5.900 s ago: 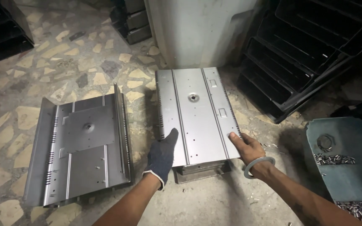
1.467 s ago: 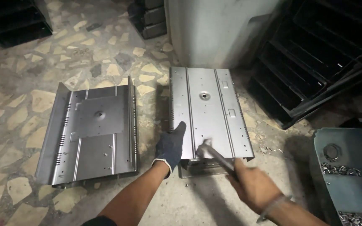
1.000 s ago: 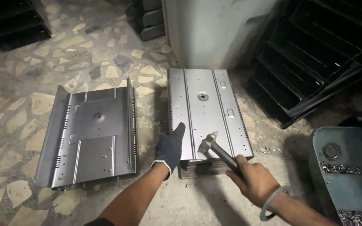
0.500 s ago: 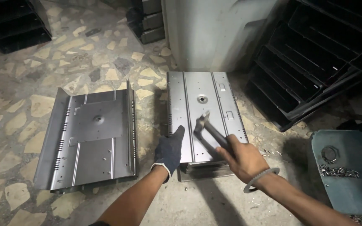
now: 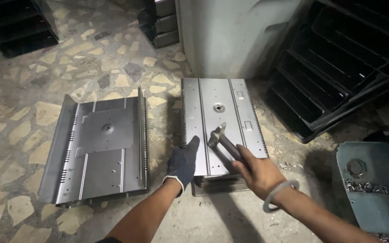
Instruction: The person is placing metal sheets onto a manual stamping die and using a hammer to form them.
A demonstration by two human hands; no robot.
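Panel being worked: a grey pressed sheet-metal panel with long ribs and a round centre hole lies flat on top of a low stack of like panels on the floor, in front of a pale wall. Its long axis runs away from the person, near short edge towards the hands, far edge by the wall.

Hammer: a steel-headed hammer with a dark handle slants across the panel's near half, head up and to the left, handle down and to the right into the fist. The head sits on or just over the sheet; I cannot tell whether it touches.

Right hand: the bare right hand with a pale bangle at the wrist is closed tight around the hammer handle, over the panel's near right corner.

Left hand: the left hand in a dark knit glove with a white cuff is spread flat, fingers together, resting on the panel's near left edge and gripping nothing.

Beside it: a second grey sheet-metal panel with upturned side flanges lies to the left on the stone-chip floor, apart from the stack.

Right edge: a blue-grey metal tray with small loose metal fasteners.

Behind: black metal frames leaning at the wall.
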